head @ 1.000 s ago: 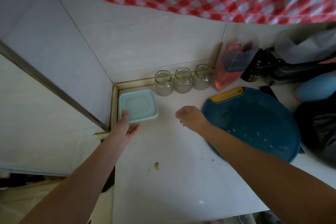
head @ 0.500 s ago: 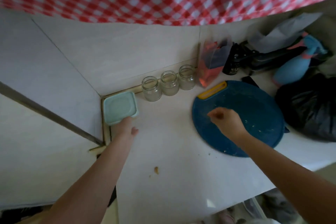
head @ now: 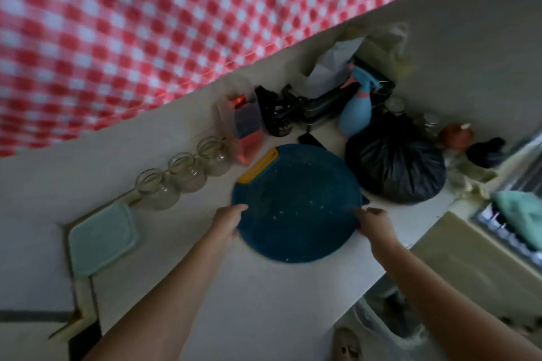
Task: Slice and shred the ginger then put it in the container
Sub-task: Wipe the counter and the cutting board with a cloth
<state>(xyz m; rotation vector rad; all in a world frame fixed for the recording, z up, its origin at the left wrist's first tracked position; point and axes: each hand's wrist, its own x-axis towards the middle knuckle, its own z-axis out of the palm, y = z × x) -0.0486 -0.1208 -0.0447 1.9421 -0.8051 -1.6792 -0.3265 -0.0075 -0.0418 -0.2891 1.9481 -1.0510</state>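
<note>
A: Where does the cutting board (head: 296, 202) sit?
B: On the table (head: 264, 296), mid-scene. The left hand (head: 227, 223) holds its left edge, the right hand (head: 377, 226) its right edge.
A: Around it?
B: Three jars (head: 187, 173) in a row to its far left, the container (head: 102, 239) nearer and left of them, a bag (head: 396, 164) just beside its far right.

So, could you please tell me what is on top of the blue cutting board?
Only a few small pale scraps lie on the cutting board. The left hand and right hand hold its edges, covering the rim there.
</note>
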